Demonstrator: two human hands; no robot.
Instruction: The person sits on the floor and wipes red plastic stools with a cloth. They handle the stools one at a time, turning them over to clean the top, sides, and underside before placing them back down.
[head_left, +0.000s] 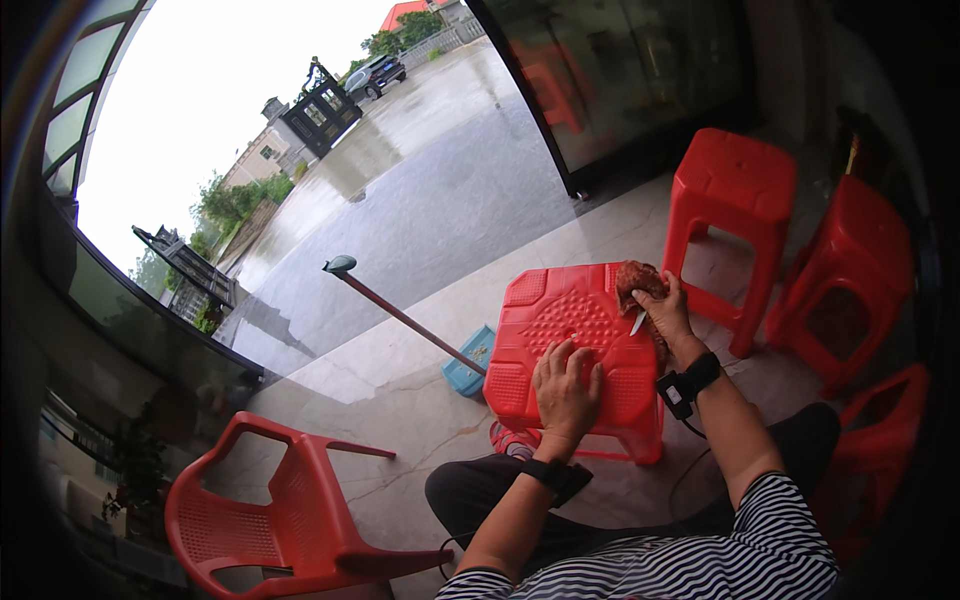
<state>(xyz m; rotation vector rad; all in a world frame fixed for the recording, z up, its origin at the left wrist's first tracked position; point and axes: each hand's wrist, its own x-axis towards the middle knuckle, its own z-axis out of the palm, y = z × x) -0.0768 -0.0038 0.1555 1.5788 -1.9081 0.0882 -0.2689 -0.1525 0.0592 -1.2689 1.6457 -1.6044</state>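
In front of me stands a red plastic stool with a bumpy top. My left hand rests on or just above its near left part, fingers spread, close to a tiny pale bit. At the stool's right edge, my right hand grips a reddish-brown, crumpled item, whose material I cannot tell. A pale, pointed piece, possibly a blade, sticks out below that hand. More reddish-brown material hangs beside the stool's right edge, partly hidden by my hand. Black bands with small devices are on both wrists.
A blue dustpan with a long handle holds small bits beyond the stool. At the lower left is a red plastic armchair. More red stools stand at the right. A dark-framed glass door borders the wet paving outside.
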